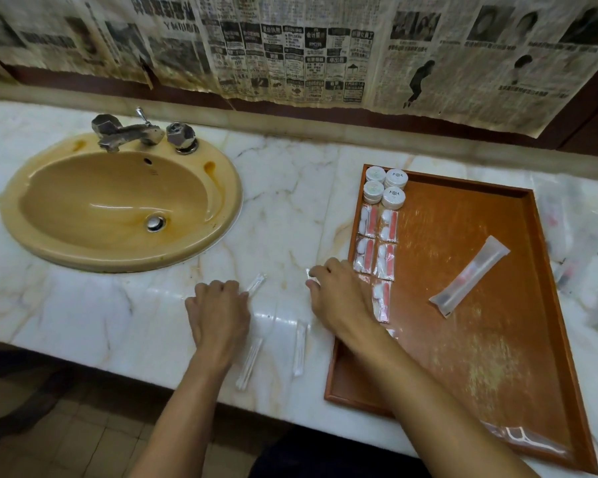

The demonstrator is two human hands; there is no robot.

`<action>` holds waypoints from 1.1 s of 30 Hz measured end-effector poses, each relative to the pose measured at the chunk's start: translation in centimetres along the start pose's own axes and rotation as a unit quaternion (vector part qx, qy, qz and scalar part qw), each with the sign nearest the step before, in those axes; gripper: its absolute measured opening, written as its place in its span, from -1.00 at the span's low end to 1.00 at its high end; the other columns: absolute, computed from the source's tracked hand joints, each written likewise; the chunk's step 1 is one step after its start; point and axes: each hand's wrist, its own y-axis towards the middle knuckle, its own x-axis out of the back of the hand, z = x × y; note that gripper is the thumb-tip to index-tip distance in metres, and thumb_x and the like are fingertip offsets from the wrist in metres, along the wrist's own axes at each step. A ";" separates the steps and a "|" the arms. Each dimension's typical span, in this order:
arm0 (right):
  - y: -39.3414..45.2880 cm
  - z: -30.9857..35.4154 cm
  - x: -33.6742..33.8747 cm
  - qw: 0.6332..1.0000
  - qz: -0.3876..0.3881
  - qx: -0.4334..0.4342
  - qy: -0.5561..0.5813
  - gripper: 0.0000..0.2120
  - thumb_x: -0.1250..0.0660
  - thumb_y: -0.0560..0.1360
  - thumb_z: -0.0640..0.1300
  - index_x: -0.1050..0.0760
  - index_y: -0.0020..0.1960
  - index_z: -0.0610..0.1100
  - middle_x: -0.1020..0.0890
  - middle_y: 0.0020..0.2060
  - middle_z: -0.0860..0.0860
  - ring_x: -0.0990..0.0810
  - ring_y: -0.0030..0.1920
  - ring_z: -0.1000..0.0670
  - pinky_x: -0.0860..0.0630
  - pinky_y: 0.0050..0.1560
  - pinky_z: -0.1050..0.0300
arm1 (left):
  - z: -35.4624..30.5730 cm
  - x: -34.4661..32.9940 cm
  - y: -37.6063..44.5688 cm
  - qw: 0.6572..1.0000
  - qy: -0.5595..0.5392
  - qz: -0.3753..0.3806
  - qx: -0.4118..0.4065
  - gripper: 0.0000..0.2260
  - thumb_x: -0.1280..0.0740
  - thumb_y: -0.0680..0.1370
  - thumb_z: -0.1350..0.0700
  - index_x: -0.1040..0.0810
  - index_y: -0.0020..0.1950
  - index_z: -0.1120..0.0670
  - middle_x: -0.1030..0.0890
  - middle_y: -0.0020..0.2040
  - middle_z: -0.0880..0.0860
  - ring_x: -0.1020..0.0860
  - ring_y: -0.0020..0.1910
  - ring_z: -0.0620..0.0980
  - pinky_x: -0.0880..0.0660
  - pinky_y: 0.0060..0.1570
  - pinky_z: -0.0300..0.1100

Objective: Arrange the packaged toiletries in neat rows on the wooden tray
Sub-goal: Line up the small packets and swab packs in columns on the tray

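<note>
**A:** Pinched at the fingertips of the right hand (337, 294) is a small clear plastic sachet (308, 273), held over the white marble counter (283, 201) just left of the orange-brown wooden tray (463, 339). The left hand (218, 312) has its fingers curled on the end of another clear cotton-bud packet (256, 283) lying on the marble.

**B:** Why work there?

**A:** Loose packets lie on the counter near the hands: two long clear ones (299, 346) near the front edge. I'd judge both hands are gathering them for the tray.

**B:** And the tray?

**A:** Four round white capped tubs (385, 187) fill its far left corner, with red-and-white sachets (377, 246) in two columns nearer. A frosted toothbrush pouch (470, 276) lies askew mid-tray.

**B:** Anything in the way?

**A:** The right forearm crosses the tray's left rim. The yellow oval basin (118, 208) sits well left; blurred clear packets (580, 257) lie right of the tray.
</note>
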 end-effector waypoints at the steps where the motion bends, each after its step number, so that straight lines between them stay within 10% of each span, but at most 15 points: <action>1: 0.8 0.5 -0.4 0.998 0.048 -0.014 -0.024 -0.77 -0.18 0.60 -0.07 -0.54 0.12 -0.14 -0.54 0.02 -0.07 -0.48 0.09 -0.13 -0.41 -0.15 0.06 | 0.1 0.1 0.1 1.000 0.011 0.004 -0.010 -0.76 -0.13 0.57 0.10 -0.60 -0.06 0.05 -0.62 -0.10 0.03 -0.48 -0.03 0.12 -0.26 -0.18 -0.06; 15: 2.8 2.6 -2.0 0.981 0.129 -0.142 -0.024 -0.75 -0.21 0.50 -0.34 -0.39 0.17 -0.25 -0.48 0.12 -0.15 -0.49 0.12 -0.14 -0.42 -0.06 0.08 | -0.3 0.7 0.1 0.994 -0.106 0.019 -0.005 -0.85 -0.18 0.60 0.03 -0.49 -0.04 0.05 -0.55 -0.17 -0.05 -0.43 -0.10 0.04 -0.28 -0.12 -0.10; 20: 3.0 2.1 -2.0 0.981 0.128 -0.143 -0.013 -0.81 -0.21 0.52 -0.30 -0.43 0.13 -0.27 -0.50 0.08 -0.16 -0.53 0.06 -0.15 -0.42 -0.11 0.08 | -1.3 2.4 -1.3 0.850 -0.504 0.074 0.131 -0.90 -0.35 0.56 0.08 -0.56 -0.05 0.10 -0.61 -0.12 0.01 -0.57 -0.13 -0.06 -0.41 -0.24 -0.28; 24: 3.3 1.5 -0.5 0.980 0.117 -0.157 0.021 -0.88 -0.20 0.51 -0.24 -0.46 0.00 -0.21 -0.55 0.02 -0.11 -0.54 -0.05 -0.14 -0.39 -0.17 0.11 | -2.2 3.7 -2.1 0.764 -0.615 0.101 0.166 -0.92 -0.40 0.53 0.14 -0.61 -0.03 0.14 -0.61 -0.18 0.07 -0.52 -0.22 -0.07 -0.42 -0.22 -0.26; 33: -1.4 -3.8 3.8 0.829 0.076 -0.268 0.485 -0.86 -0.32 0.50 -0.28 -0.61 0.00 -0.12 -0.60 -0.24 0.02 -0.51 -0.34 0.14 -0.41 -0.35 0.31 | -4.8 3.8 -3.7 0.737 -0.644 0.158 0.131 -0.90 -0.40 0.52 0.17 -0.67 0.01 0.10 -0.71 -0.14 0.02 -0.61 -0.14 -0.05 -0.49 -0.05 -0.13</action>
